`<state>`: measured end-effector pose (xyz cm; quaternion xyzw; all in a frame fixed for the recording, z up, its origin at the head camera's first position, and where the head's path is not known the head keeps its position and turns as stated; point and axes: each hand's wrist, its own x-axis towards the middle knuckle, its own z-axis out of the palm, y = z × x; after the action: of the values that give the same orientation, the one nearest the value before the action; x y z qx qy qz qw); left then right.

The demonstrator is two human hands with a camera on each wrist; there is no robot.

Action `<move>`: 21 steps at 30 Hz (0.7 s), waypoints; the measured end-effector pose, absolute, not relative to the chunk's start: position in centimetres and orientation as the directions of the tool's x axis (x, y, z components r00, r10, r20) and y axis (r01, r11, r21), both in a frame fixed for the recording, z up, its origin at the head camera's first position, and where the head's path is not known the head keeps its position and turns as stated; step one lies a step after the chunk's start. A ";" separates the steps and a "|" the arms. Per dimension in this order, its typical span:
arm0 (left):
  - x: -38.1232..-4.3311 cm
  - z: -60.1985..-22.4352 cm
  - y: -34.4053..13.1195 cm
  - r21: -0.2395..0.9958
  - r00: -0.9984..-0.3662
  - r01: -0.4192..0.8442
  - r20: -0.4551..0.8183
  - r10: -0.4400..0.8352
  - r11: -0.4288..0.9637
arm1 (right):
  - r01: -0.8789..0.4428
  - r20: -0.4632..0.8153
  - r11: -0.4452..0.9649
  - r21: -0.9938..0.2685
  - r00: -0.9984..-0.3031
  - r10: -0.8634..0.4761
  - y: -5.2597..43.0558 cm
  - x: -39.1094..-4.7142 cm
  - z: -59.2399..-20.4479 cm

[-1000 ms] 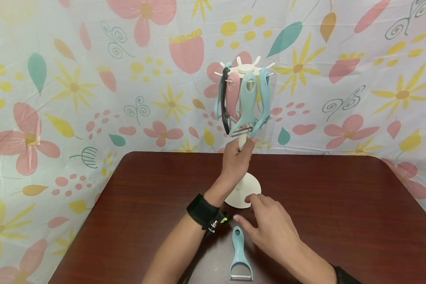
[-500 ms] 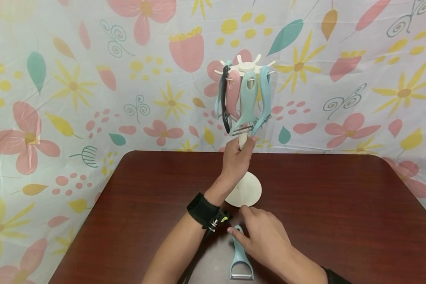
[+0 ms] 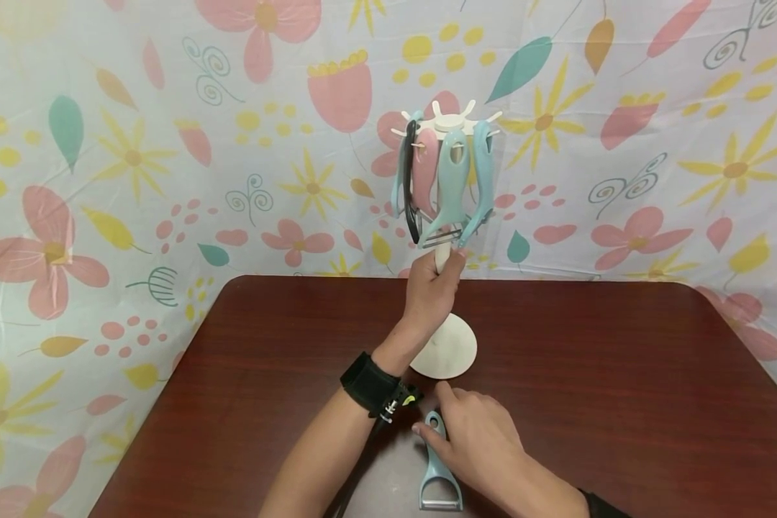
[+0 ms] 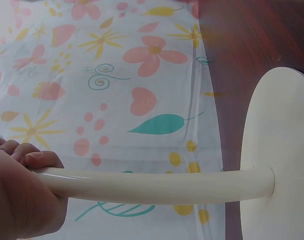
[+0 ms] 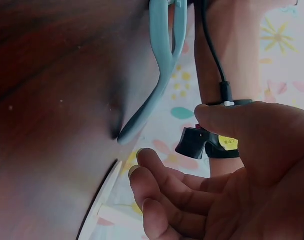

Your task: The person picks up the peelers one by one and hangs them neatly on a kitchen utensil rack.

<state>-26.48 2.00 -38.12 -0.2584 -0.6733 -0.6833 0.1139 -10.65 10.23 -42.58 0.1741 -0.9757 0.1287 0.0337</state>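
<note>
My left hand grips the upper part of a cream stand's pole. The stand's round base is on the table. From its white hooked top hang several peelers, among them a pink one, a pale green one, a black one and a light blue one. Another light blue peeler lies nearer me, blade end toward me. Over its handle hovers my right hand, thumb and fingers apart. The right wrist view shows a gap between the peeler and the fingers.
A dark red-brown table carries everything. Behind it hangs a flowered cloth. A black strap with a small camera sits on my left wrist, and a cable runs along that forearm.
My right hand has come down and slightly left, from beside the stand's base to over the handle of the lying peeler. The left hand, stand and peelers stay where they were.
</note>
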 end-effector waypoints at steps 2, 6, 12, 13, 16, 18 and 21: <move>-26.5 -38.1 2.0 0.863 -0.842 0.501 0.505 0.192 -0.071 | -0.347 0.099 0.911 -0.225 -0.938 -0.333 10.1 -10.6 -42.7; -26.5 -38.0 2.0 0.863 -0.842 0.500 0.505 0.189 -0.079 | -0.346 0.081 0.917 -0.197 -0.938 -0.337 9.8 -10.4 -43.0; -26.5 -38.0 2.1 0.863 -0.843 0.498 0.504 0.187 -0.084 | -0.324 0.049 0.929 -0.182 -0.946 -0.320 9.4 -10.0 -43.5; -26.5 -38.0 2.1 0.864 -0.844 0.496 0.503 0.187 -0.086 | -0.320 0.042 0.931 -0.178 -0.947 -0.318 9.3 -10.0 -43.6; -26.5 -37.9 2.1 0.866 -0.846 0.492 0.500 0.185 -0.087 | -0.312 0.035 0.936 -0.163 -0.950 -0.311 9.2 -9.9 -43.9; -26.4 -37.9 2.1 0.867 -0.847 0.492 0.499 0.184 -0.085 | -0.309 0.039 0.938 -0.158 -0.951 -0.307 9.1 -9.9 -44.0; -26.4 -37.9 2.1 0.867 -0.848 0.492 0.498 0.183 -0.082 | -0.310 0.044 0.938 -0.158 -0.951 -0.306 9.1 -9.8 -44.1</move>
<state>-26.42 2.06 -37.92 -0.2524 -0.6684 -0.6907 0.1117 -9.82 9.10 -44.13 0.1565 -0.9843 0.0816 0.0096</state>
